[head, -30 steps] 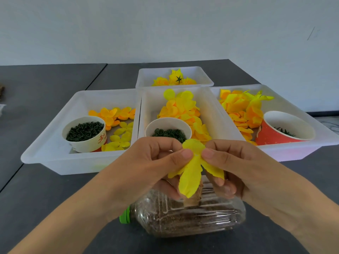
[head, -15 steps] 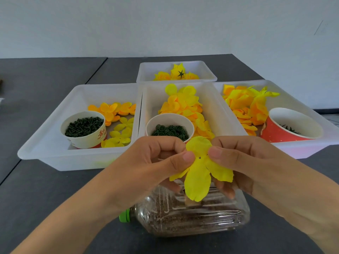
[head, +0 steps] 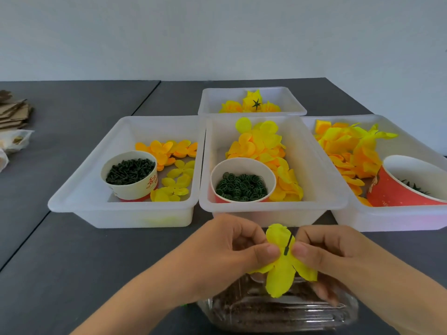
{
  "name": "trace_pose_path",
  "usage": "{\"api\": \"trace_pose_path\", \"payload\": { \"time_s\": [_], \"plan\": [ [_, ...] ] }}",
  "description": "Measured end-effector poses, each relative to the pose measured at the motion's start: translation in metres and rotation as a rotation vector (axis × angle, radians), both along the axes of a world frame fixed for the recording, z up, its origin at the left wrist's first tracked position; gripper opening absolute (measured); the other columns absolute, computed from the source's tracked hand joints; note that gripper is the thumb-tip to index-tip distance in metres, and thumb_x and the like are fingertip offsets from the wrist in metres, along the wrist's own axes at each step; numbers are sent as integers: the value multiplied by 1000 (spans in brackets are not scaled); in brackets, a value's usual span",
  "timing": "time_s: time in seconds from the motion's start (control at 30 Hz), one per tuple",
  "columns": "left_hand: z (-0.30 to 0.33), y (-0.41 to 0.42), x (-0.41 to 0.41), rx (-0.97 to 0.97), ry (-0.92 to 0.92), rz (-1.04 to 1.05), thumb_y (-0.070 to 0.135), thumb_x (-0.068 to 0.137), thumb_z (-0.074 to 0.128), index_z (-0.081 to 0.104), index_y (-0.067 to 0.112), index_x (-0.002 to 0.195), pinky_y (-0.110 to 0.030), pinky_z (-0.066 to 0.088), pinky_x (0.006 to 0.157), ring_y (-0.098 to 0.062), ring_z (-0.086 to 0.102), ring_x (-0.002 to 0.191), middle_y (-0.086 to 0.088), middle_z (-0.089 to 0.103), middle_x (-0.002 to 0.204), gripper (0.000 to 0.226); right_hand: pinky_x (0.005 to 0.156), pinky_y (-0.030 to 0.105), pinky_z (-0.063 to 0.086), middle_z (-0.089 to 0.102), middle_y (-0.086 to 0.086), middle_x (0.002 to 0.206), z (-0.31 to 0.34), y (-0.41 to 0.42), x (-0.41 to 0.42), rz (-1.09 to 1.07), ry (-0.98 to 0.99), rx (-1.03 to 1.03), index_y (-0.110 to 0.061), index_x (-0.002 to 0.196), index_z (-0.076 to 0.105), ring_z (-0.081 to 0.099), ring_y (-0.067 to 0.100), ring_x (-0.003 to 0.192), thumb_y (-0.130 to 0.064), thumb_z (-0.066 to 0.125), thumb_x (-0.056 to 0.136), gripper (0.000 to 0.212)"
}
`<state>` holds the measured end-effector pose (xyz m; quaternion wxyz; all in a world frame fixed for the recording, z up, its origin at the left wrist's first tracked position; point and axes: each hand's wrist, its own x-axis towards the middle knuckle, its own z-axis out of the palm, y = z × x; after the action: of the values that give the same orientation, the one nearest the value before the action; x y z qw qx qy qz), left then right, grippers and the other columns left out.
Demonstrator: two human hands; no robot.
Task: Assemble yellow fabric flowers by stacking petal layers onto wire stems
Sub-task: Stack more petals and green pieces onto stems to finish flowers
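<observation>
A yellow fabric petal layer [head: 283, 267] hangs between both hands, low in the middle of the view. My left hand [head: 232, 247] pinches its left side with thumb and fingers. My right hand [head: 326, 252] pinches its right side. A thin dark green stem tip [head: 287, 245] pokes up through the centre of the petal layer. The stem's lower part is hidden behind the petals and my fingers.
A clear plastic bottle [head: 278, 310] filled with brown grains lies under my hands. Behind stand white trays: left tray [head: 79, 201] with a cup of dark pegs [head: 130, 171], middle tray [head: 208, 165] with a cup of green rings [head: 242, 186], right tray [head: 387, 218] with a red cup [head: 399, 189], far tray [head: 208, 100] holding finished flowers. Cardboard pieces [head: 12, 112] lie far left.
The view has tilted, so my hands sit lower in it. The petal layer has slid down and a dark stem tip now sticks out through its centre.
</observation>
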<state>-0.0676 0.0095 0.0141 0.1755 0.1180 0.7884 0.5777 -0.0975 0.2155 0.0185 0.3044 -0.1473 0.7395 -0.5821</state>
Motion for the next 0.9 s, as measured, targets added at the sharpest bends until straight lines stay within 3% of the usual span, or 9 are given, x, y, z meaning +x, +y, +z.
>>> {"api": "trace_pose_path", "payload": {
  "time_s": [0.13, 0.27, 0.4, 0.53, 0.6, 0.67, 0.73, 0.8, 0.9],
  "plan": [
    [-2, 0, 2, -116, 56, 72, 43, 89, 66, 64, 27, 76, -19, 40, 62, -4, 53, 65, 6, 62, 69, 20, 38, 20, 37, 50, 9, 48, 3, -3, 1, -10, -9, 40, -21, 56, 62, 46, 16, 39, -43, 64, 67, 25],
    [2, -2, 10, -253, 233, 209, 63, 82, 61, 45, 54, 110, -19, 47, 83, 10, 54, 107, 31, 56, 110, 33, 43, 20, 35, 52, 1, 47, 7, 0, 5, -27, 91, 136, -23, 70, 60, 44, 14, 41, -56, 56, 67, 34],
    [10, 5, 16, -11, 448, 133, 47, 88, 59, 54, 41, 122, -25, 44, 98, -1, 49, 125, 22, 58, 126, 35, 51, 18, 38, 63, -6, 71, 14, 10, -3, -216, 520, 292, -33, 86, 60, 53, 5, 54, -68, 43, 63, 45],
    [-1, 30, 12, 193, 394, 42, 16, 97, 59, 65, 24, 106, -20, 48, 86, -10, 66, 99, 5, 72, 96, 14, 58, 23, 45, 62, -5, 72, 25, -2, -44, -273, 815, 293, -29, 78, 61, 56, 12, 63, -39, 57, 85, 12],
    [-12, 44, 11, 248, 347, 66, 10, 100, 52, 66, 20, 98, -24, 50, 82, -8, 65, 82, 3, 69, 77, 17, 68, 28, 47, 64, -5, 74, 24, -22, -69, -196, 890, 352, -27, 78, 64, 58, 15, 71, -19, 60, 87, 13],
    [-23, 52, 10, 248, 329, 78, 12, 102, 48, 66, 24, 93, -26, 50, 77, -7, 59, 70, 9, 62, 66, 24, 68, 17, 43, 64, -5, 77, 18, -45, -89, -74, 932, 444, -20, 82, 69, 55, 5, 69, -12, 61, 86, 12],
    [-30, 55, 8, 212, 326, 108, 17, 101, 48, 65, 32, 89, -20, 48, 70, -7, 57, 64, 13, 60, 63, 25, 70, 14, 41, 63, -5, 81, 6, -64, -106, 51, 1001, 544, -15, 87, 70, 53, 2, 73, -12, 61, 87, 10],
    [-32, 57, 6, 184, 305, 154, 22, 97, 52, 64, 34, 87, -15, 47, 67, -1, 57, 63, 14, 61, 63, 19, 74, 27, 44, 66, -1, 88, -4, -79, -120, 141, 1077, 702, -16, 87, 69, 58, 12, 84, -21, 62, 88, 8],
    [-32, 62, 5, 63, 309, 204, 32, 89, 60, 61, 39, 84, -14, 47, 66, 2, 57, 63, 20, 61, 64, 9, 68, 28, 32, 68, 1, 87, -10, -94, -130, 174, 1123, 870, -18, 83, 68, 59, 20, 86, -30, 65, 87, 13]
  ]
}}
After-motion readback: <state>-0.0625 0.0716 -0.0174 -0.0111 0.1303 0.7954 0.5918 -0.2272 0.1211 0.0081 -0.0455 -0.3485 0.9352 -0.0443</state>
